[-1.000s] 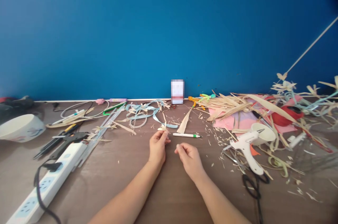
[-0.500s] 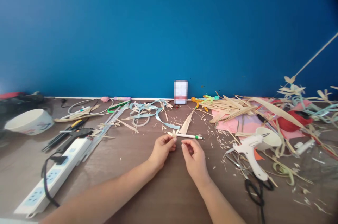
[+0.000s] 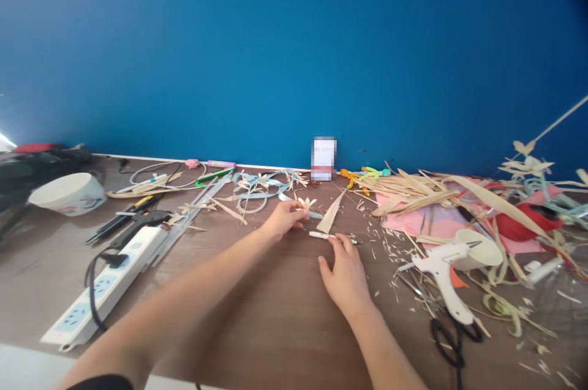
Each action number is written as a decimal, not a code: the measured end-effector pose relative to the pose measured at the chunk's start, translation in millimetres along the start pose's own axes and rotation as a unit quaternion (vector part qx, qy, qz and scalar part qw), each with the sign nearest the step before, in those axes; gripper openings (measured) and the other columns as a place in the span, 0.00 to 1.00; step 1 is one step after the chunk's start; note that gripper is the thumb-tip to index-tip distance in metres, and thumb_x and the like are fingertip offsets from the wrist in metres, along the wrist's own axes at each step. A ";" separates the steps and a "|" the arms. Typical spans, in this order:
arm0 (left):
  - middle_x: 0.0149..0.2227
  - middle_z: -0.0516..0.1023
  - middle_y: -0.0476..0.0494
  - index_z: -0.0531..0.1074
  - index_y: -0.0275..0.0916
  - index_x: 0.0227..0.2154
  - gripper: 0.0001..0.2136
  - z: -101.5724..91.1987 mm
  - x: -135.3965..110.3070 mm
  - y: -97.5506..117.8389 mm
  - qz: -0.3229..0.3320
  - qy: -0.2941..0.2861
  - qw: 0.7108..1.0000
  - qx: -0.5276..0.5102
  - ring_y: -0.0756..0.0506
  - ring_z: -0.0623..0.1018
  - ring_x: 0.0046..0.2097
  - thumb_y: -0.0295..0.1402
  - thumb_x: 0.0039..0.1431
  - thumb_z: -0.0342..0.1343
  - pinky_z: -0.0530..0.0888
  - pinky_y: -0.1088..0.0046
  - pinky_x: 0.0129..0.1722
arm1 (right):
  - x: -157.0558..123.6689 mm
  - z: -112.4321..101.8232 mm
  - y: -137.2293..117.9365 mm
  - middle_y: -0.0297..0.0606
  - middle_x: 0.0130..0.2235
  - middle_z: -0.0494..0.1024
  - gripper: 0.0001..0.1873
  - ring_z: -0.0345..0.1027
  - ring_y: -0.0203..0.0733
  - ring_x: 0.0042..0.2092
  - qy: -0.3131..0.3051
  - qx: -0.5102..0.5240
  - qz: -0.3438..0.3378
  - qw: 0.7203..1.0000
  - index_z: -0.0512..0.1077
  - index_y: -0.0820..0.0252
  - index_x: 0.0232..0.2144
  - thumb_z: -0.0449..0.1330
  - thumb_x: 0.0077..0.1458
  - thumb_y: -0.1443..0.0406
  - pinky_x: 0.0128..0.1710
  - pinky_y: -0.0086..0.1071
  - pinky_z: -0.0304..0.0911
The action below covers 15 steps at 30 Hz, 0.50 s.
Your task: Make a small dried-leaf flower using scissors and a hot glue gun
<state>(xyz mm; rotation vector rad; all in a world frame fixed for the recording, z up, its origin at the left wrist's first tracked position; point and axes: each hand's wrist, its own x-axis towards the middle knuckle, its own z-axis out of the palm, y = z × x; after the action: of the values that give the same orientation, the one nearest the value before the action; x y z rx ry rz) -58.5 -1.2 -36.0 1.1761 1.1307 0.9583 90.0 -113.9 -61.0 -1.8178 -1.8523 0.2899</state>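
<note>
A small pale flower made of dried husk strips [image 3: 307, 204] is pinched in the fingertips of my left hand [image 3: 288, 218], above the table. My right hand [image 3: 345, 270] reaches over a white pen [image 3: 318, 235] lying on the tabletop. Its fingertips touch the pen's barrel and cover part of it, while the thumb is spread away. Just behind the pen lies a wide triangular piece of dried husk [image 3: 329, 213]. Light blue ribbon [image 3: 282, 180] lies looped beyond my left hand.
On the right are a white glue gun [image 3: 443, 264], black-handled scissors [image 3: 448, 341], a pile of husk strips [image 3: 404, 191] and a paper cup [image 3: 482, 249]. A power strip [image 3: 131, 277] and a white bowl [image 3: 68, 194] stand left. A blue wall [image 3: 294, 59] closes the back.
My left hand has lifted the husk flower slightly away from the pen. My right hand has moved forward onto the pen, fingers reaching out. The view has shifted a little.
</note>
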 end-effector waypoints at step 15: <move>0.19 0.73 0.47 0.69 0.34 0.15 0.08 -10.9 12.4 3.1 -0.053 0.025 0.998 -0.005 0.49 0.73 0.26 0.29 0.32 0.64 0.65 0.77 0.23 | -5.3 -29.7 -13.4 0.46 0.53 0.61 0.21 0.56 0.48 0.53 -0.013 -0.017 -0.020 1.000 0.64 0.63 0.48 0.50 0.52 0.64 0.49 0.38 0.55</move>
<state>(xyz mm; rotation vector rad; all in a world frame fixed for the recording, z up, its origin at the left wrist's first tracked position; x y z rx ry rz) -66.8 13.4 -35.0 1.0789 1.2146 0.9140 93.2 -126.2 -30.5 -1.8050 -1.9204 0.2709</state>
